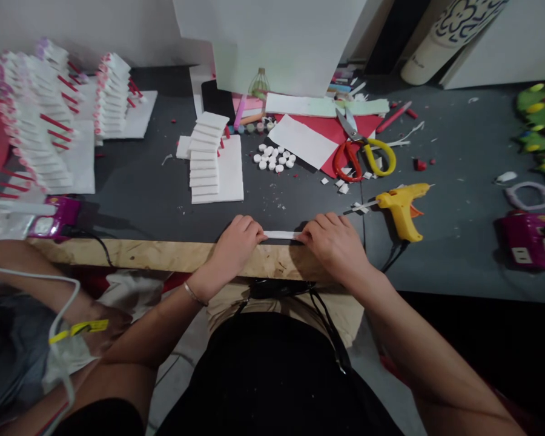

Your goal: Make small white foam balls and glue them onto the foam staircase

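Note:
A thin white strip [282,235] lies crosswise near the table's front edge. Its left end is pinched by my left hand [241,241], and my right hand [331,243] pinches the other end. Behind my left hand stands a small white stepped piece [204,163] on a white base, with red sticks on its right side. A cluster of small white discs [272,158] sits beyond the strip. To the right of my right hand lies a yellow glue gun [403,209]. Scissors [354,136] with one red and one yellow handle rest on red and white sheets.
Several white stepped pieces [40,130] crowd the left. A purple device [61,217] stands at the left edge, another purple device [533,239] at the right. A bottle [436,54] leans at the back. Another person's arm [31,266] is at lower left.

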### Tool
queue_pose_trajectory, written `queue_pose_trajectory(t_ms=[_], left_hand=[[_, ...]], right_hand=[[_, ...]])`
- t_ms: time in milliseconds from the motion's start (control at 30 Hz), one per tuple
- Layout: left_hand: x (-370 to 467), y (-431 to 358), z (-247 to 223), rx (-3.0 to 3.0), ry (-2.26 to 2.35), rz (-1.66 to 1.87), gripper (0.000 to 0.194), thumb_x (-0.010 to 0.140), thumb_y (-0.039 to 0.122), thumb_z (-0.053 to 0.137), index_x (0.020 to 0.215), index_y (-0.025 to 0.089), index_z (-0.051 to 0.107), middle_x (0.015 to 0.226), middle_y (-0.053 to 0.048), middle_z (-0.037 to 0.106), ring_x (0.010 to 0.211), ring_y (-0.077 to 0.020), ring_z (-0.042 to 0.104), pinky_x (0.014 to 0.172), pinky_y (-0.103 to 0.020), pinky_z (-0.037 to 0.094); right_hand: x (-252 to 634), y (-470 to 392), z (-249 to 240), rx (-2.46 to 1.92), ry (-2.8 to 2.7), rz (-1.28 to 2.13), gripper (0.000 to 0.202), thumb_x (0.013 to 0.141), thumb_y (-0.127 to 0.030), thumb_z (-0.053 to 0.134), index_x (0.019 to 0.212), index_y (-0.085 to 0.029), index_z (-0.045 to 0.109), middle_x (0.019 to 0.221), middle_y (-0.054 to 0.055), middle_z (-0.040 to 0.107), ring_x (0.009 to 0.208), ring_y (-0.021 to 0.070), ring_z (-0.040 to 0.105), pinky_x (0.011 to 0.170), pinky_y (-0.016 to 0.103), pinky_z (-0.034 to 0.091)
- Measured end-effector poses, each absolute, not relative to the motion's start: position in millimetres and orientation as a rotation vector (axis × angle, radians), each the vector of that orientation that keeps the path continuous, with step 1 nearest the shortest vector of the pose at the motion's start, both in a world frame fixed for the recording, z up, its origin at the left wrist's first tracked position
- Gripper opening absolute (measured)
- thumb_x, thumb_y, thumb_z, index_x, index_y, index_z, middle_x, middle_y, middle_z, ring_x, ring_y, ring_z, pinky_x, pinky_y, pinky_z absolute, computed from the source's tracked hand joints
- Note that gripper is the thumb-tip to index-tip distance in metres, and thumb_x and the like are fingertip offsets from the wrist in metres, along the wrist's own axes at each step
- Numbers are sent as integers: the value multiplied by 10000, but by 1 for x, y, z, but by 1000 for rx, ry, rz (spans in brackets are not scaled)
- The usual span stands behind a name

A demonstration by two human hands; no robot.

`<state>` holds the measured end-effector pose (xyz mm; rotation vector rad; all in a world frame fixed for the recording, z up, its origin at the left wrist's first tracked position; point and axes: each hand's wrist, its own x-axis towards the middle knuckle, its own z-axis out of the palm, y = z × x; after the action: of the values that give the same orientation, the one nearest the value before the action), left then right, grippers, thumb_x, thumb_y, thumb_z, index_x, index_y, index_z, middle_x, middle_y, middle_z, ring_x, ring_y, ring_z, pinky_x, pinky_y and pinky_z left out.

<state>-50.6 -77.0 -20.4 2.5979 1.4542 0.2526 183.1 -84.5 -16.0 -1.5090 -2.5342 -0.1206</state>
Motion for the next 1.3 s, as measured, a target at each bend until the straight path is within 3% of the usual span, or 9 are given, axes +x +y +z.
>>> queue_pose_trajectory(t_ms=[667, 967, 1300], left_hand=[[-59, -69, -11, 2232, 1608, 374, 310, 917, 456, 584, 769, 186, 610, 787, -13, 613, 809, -189, 524, 743, -337, 302], [-69, -66, -10, 2135, 1509, 369, 110, 873, 271, 674, 803, 188, 654, 860, -7, 650, 872, -183, 567, 790, -343, 323], [-81, -74, -11, 2147, 1561, 534, 102, 898, 136, 586, 883, 185, 674, 939, -37, 667, 932, -185, 602, 850, -370, 467]], right_hand=[[184, -81, -8, -1645, -2439, 44, 314, 919, -413, 612, 704, -185, 607, 740, 51, 639, 768, 209, 522, 694, 337, 237], [186, -78, -11, -1576, -2477, 19, 360, 951, -429, 549, 687, -190, 601, 716, 40, 640, 711, 192, 520, 672, 329, 213], [187, -79, -12, -1551, -2515, 11, 461, 988, -498, 425, 690, -189, 592, 690, 45, 624, 705, 201, 521, 670, 333, 211]])
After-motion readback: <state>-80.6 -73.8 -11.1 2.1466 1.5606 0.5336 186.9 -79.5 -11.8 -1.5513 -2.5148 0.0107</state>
